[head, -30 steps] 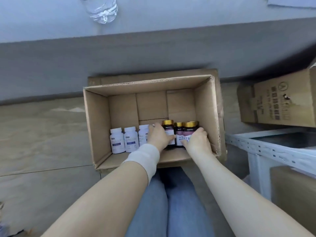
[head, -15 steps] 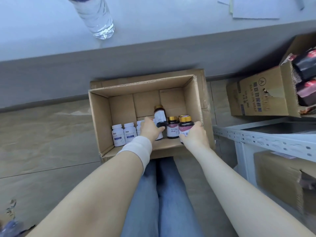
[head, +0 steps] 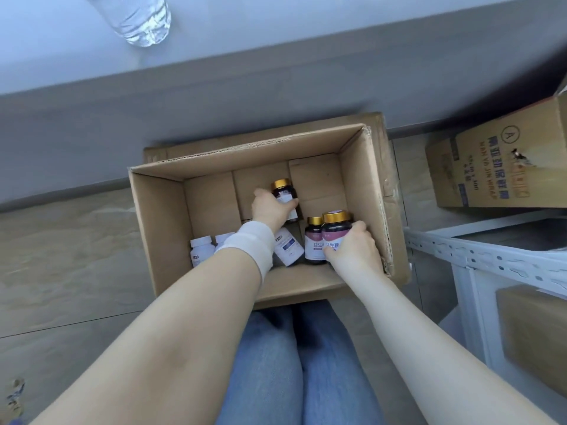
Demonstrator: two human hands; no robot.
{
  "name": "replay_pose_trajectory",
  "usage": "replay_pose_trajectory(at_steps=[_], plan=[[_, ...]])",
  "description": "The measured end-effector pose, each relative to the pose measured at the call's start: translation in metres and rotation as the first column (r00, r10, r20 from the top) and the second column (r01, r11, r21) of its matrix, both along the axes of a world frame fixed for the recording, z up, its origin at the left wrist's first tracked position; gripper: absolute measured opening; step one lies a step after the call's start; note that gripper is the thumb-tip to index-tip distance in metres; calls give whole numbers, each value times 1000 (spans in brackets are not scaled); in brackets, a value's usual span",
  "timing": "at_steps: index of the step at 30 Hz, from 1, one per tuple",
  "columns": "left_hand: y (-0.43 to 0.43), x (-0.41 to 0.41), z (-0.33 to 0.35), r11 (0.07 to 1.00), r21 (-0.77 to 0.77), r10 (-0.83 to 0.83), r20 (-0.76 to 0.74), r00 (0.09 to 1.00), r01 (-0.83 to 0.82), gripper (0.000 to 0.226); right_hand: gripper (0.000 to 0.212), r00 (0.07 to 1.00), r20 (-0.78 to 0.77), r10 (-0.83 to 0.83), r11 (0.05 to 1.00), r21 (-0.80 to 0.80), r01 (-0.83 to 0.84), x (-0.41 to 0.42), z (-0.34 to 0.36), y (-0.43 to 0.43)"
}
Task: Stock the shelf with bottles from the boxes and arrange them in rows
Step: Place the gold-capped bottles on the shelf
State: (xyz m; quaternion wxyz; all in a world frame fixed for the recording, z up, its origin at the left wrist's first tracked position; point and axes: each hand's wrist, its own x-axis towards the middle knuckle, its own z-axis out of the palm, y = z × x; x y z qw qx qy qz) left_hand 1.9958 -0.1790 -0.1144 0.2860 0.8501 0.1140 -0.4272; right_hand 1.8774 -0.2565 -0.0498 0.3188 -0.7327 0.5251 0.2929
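Bottles of dark glass with gold caps were in both hands, inside the open box (head: 159, 228). The left bottle (head: 284, 191) was near the middle of the box, in front of its far wall. Its long axis was close to upright, with the cap up and leaning slightly away from the person. The left hand (head: 270, 210) gripped it from the left, fingers and thumb curled round its lower body. That arm reached straight in over the near edge, a white wrap (head: 250, 245) round the wrist.

The right bottle (head: 335, 233) stood upright at the near right corner of the box, cap up and pink label toward the camera. The right hand (head: 352, 251) clasped it from the right, fingers wrapped round its body, the forearm coming in over the near edge. A third bottle (head: 313, 243) of the same kind stood upright just beside it on the left. Left of that, a tilted bottle (head: 287, 248), white, leaned with its top hidden under the wrist. Two white bottles (head: 201, 250) stood upright nearer the left wall, one partly hidden by the wrist.

The box rested on the floor (head: 61, 256) in front of the person's jeans (head: 276, 363). A white shelf (head: 478, 256) stood to its right, with a second box (head: 503, 170) near the shelf's far end. A water bottle (head: 138, 19) stood on a pale surface beyond.
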Motion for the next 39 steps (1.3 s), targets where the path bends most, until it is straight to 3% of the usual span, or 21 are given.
replay_pose_trajectory(at_steps=[4, 7, 12, 15, 18, 21, 24, 28, 33, 36, 39], plan=[[14, 2, 21, 961, -178, 207, -50, 977, -213, 61, 62, 998, 50, -35, 999, 42, 33, -2, 19, -1], [28, -1, 66, 889, -285, 304, -218, 927, -359, 55, 59, 989, 115, -98, 988, 129, 83, -6, 53, -6], [40, -7, 178, 739, -490, 248, -439, 863, -462, 33, 58, 900, 235, -367, 906, 312, 288, -21, 145, -11], [45, -16, 238, 646, -571, 180, -532, 827, -507, 38, 59, 831, 291, -474, 862, 344, 371, -40, 200, -11], [44, -30, 294, 607, -642, 62, -549, 833, -468, 42, 57, 746, 359, -560, 822, 353, 447, -67, 252, -2], [38, -54, 349, 590, -742, -103, -462, 881, -320, 46, 54, 620, 420, -663, 748, 381, 543, -103, 303, 18], [35, -85, 397, 547, -816, -273, -387, 881, -188, 34, 41, 463, 485, -742, 663, 429, 614, -140, 350, 38], [24, -135, 450, 551, -821, -393, -416, 820, -153, 20, 17, 268, 596, -757, 588, 442, 677, -191, 404, 49], [-5, -210, 494, 502, -865, -579, -354, 735, -22, 28, 34, 93, 701, -707, 507, 411, 758, -269, 458, 52], [-24, -263, 521, 474, -878, -677, -320, 663, 60, 36, 29, -21, 753, -658, 484, 444, 754, -325, 481, 48], [-47, -321, 545, 390, -920, -774, -301, 558, 46, 21, 17, -85, 794, -603, 481, 446, 754, -386, 501, 41]])
